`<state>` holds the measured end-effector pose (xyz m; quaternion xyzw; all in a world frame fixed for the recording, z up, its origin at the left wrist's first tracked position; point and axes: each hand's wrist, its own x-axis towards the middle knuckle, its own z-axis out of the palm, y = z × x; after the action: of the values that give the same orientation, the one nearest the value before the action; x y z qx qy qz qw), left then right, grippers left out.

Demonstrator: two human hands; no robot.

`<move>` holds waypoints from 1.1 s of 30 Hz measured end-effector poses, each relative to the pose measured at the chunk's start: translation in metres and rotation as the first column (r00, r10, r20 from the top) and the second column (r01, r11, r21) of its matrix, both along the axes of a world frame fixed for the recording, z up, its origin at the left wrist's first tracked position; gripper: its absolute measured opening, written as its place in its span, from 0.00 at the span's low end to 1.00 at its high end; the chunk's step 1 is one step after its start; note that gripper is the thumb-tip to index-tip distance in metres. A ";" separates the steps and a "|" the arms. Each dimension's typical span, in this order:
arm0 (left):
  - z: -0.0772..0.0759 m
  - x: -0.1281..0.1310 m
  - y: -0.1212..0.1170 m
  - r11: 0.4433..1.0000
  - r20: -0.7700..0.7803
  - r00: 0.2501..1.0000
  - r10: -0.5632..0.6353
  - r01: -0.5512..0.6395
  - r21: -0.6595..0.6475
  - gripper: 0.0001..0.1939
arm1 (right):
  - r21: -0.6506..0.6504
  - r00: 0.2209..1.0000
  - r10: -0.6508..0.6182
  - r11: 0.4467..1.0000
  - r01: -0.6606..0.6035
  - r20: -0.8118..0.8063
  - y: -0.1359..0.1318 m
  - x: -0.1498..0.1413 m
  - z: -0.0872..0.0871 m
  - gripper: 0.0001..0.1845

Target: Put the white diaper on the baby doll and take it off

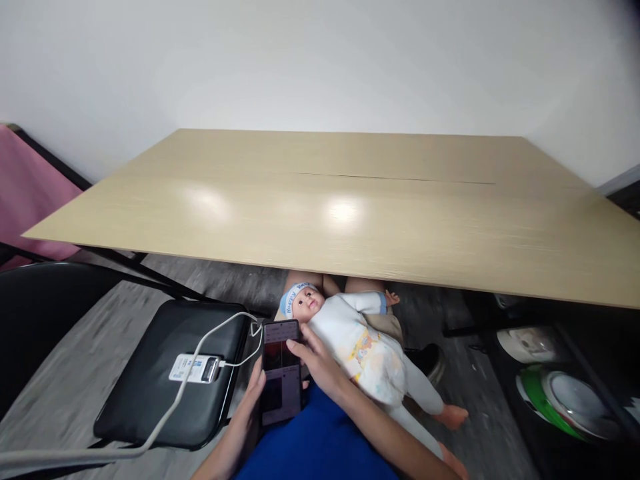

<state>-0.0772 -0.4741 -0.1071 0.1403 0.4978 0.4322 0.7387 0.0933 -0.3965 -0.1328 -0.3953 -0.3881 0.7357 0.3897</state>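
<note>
A dark smartphone [281, 372] with a lit screen sits in my left hand [249, 408], fingers wrapped round its left edge. My right hand [317, 360] reaches over its right side, a fingertip touching the screen, other fingers curled. A baby doll [367, 347] in a white romper and blue-banded cap lies across my lap under my right forearm, head toward the table. A white cable [227, 325] plugs into the phone's top.
A long light-wood table [350, 207] spans the view ahead. A black chair [165, 373] at my left carries a white power bank [194, 368] on the cable. Bowls and a green-rimmed dish [565, 400] lie lower right. A pink panel [25, 193] stands far left.
</note>
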 end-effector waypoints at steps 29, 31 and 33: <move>-0.021 -0.004 -0.001 0.996 -0.166 0.984 0.068 -0.057 0.074 0.48 | 0.054 0.996 0.009 0.998 -0.014 0.094 -0.003 -0.004 -0.003 0.29; -0.020 -0.003 -0.002 0.997 -0.137 0.989 0.053 -0.045 0.063 0.48 | 0.060 0.996 0.005 0.998 -0.010 0.085 -0.003 -0.004 -0.005 0.29; -0.019 -0.003 -0.002 0.998 -0.100 0.994 0.034 -0.029 0.053 0.47 | 0.063 0.998 0.001 0.998 -0.005 0.064 -0.003 -0.004 -0.006 0.29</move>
<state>-0.0801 -0.4765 -0.1256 0.1731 0.5255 0.4488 0.7017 0.0890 -0.3997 -0.1387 -0.4055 -0.4239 0.7105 0.3885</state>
